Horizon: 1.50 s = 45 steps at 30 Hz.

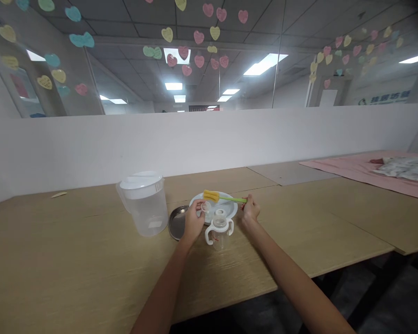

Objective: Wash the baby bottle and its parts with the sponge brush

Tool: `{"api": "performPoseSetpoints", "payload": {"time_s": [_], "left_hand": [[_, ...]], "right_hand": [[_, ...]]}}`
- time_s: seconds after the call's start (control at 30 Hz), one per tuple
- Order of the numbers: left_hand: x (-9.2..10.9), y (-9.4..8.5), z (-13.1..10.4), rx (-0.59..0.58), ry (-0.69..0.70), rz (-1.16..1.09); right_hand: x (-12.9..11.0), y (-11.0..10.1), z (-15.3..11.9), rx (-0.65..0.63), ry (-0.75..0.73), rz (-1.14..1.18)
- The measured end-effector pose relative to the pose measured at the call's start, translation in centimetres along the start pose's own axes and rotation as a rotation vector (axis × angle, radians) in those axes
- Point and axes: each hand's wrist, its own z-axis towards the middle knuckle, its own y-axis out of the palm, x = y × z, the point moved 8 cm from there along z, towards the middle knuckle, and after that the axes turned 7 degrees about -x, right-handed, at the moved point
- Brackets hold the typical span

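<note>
Between its fingertips my left hand [195,220] holds a small clear cap [205,207], above the left part of a white plate [232,208]. My right hand [251,209] is closed on the green handle of a brush [212,195], whose yellow head points left over the plate, close to the cap. In front of the plate stands a clear baby bottle [220,237] with two white side handles and an open top. A small white ring-shaped part [220,212] shows just behind the bottle's mouth.
A clear pitcher [149,211] with a white lid stands at the left. Partly behind my left hand lies a round metal dish [176,223]. Pink cloth [348,171] covers the table's far right, with patterned fabric on it. The front edge runs below my forearms.
</note>
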Motion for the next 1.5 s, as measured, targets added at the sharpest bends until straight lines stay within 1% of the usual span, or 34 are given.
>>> {"api": "performPoseSetpoints", "payload": {"time_s": [0.1,0.17,0.33,0.43,0.53,0.67,0.8,0.97,1.03,1.17,1.37,1.5], "left_hand": [[-0.8,-0.9,-0.1,0.099,-0.032,-0.096],[-1.3,-1.3,-0.3,0.133,-0.057,-0.167],[-2.4,-1.7,-0.7,0.174,-0.149,-0.345],[-2.7,-1.8,-0.8,0.187,-0.191,-0.427],[-2.7,-1.9,-1.1,0.202,-0.207,-0.478],[-2.9,-2.1,-1.7,0.243,-0.212,-0.492],[-3.4,-2.3,-2.3,0.269,-0.220,-0.472],[-4.1,-2.2,-2.6,0.266,-0.237,-0.453],[-4.3,-2.0,-2.6,0.261,-0.241,-0.456],[-4.5,-2.1,-2.7,0.273,-0.252,-0.482],[-4.4,-3.0,-2.7,0.339,-0.266,-0.561],[-4.2,-2.9,-2.5,0.329,-0.272,-0.633]], "right_hand": [[0.1,-0.1,0.1,0.000,0.010,0.007],[0.0,-0.1,0.0,-0.011,0.013,0.011],[-0.5,0.6,-0.4,-0.080,0.003,0.036],[-1.0,1.2,-0.9,-0.137,-0.015,0.044],[-1.5,1.6,-1.4,-0.198,-0.027,0.039],[-2.2,2.2,-2.0,-0.278,-0.022,0.041],[-2.8,3.1,-2.4,-0.391,0.016,0.047],[-3.0,4.9,-3.3,-0.611,0.078,0.008],[-3.0,5.3,-3.8,-0.664,0.080,-0.008],[-3.0,5.5,-4.3,-0.670,0.048,-0.014],[-3.1,6.2,-5.2,-0.719,-0.024,-0.061],[-3.2,6.1,-5.4,-0.716,-0.063,-0.116]]}}
